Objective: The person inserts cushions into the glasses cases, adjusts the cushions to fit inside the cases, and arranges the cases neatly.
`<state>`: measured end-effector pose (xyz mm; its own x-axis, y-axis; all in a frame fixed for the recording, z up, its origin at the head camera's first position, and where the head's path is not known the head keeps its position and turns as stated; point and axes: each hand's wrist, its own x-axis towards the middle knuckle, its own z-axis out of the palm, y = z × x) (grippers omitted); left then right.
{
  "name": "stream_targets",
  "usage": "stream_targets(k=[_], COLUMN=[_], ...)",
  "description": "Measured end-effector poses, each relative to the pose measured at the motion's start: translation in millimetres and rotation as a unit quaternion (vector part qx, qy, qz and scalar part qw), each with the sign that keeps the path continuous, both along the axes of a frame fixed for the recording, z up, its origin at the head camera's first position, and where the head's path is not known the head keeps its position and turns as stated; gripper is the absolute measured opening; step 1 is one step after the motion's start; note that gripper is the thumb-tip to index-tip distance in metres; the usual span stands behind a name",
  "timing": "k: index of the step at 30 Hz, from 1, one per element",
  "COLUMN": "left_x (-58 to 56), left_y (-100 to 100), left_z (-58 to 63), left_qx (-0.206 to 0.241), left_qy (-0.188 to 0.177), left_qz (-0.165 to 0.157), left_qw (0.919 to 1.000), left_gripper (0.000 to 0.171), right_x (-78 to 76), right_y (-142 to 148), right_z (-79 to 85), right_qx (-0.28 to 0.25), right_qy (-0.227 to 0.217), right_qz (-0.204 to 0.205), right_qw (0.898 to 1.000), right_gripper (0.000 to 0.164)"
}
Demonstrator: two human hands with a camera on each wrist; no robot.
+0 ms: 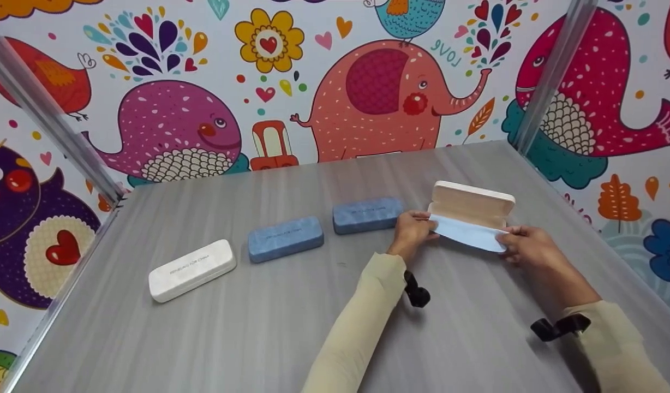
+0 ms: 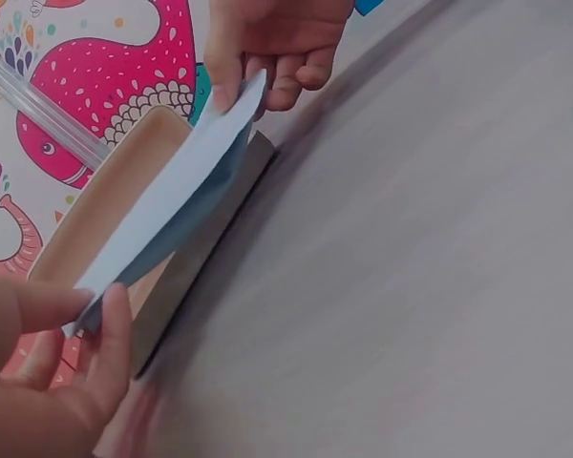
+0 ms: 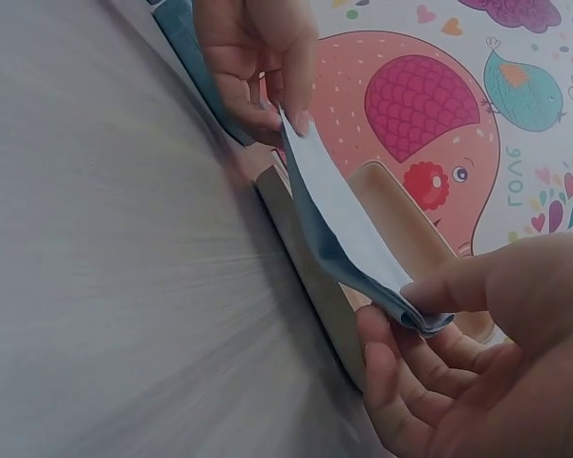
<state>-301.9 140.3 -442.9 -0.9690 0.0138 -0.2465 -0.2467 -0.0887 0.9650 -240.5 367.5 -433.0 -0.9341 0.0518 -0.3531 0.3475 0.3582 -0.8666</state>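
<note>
A light blue folded cloth [image 1: 468, 233] is stretched between both hands, over the open glasses case [image 1: 471, 203]. The case has a white outside and a beige lining, and its lid stands raised at the back. My left hand [image 1: 412, 232] pinches the cloth's left end between thumb and fingers. At the other end, my right hand [image 1: 533, 248] pinches it the same way. From the left wrist, the cloth [image 2: 172, 205] appears folded in layers above the case's base [image 2: 196, 267]. Most of the case's inside is hidden by the cloth.
Left of the open case stand two closed blue glasses cases, one [image 1: 368, 215] close to my left hand and another [image 1: 286, 238] farther left. A closed white case [image 1: 193, 270] lies at the far left of the grey table [image 1: 247, 338]. A patterned wall [image 1: 291, 98] borders the back.
</note>
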Motion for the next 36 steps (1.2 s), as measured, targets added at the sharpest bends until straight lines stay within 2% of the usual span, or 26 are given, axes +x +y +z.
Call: stream_targets(k=[5, 10, 17, 20, 26, 30, 36], left_x=[-4.2, -8.2, -13.9, -17.3, -21.2, -22.0, -22.6], left_y=[4, 7, 13, 14, 16, 18, 19], left_z=[3.6, 8.2, 10.0, 9.2, 11.3, 13.9, 13.7], left_qx=[-0.007, -0.034, -0.039, -0.07, -0.099, -0.113, -0.135], left_qy=[0.016, 0.026, 0.031, 0.04, 0.064, 0.078, 0.072], left_qz=[0.016, 0.028, 0.017, 0.024, 0.041, 0.028, -0.008], left_qw=[0.9997, 0.9987, 0.9986, 0.9964, 0.9922, 0.9901, 0.9882], left_gripper=[0.015, 0.015, 0.021, 0.022, 0.02, 0.023, 0.03], right_x=[-3.5, -7.7, -15.1, -17.7, -21.3, -24.9, -30.2], right_y=[-1, -2, -3, -4, -7, -9, -10], right_z=[-1.7, -2.6, -1.1, -1.2, -0.2, 0.9, -0.2], right_qx=[-0.008, -0.015, -0.039, -0.036, -0.024, -0.009, 0.04], right_qy=[0.01, 0.015, 0.011, 0.012, -0.002, 0.005, 0.027], right_qz=[-0.014, -0.031, -0.073, -0.081, -0.091, -0.101, -0.108], right_qw=[1.0, 0.999, 0.996, 0.996, 0.996, 0.995, 0.993], right_gripper=[0.043, 0.047, 0.051, 0.051, 0.054, 0.053, 0.047])
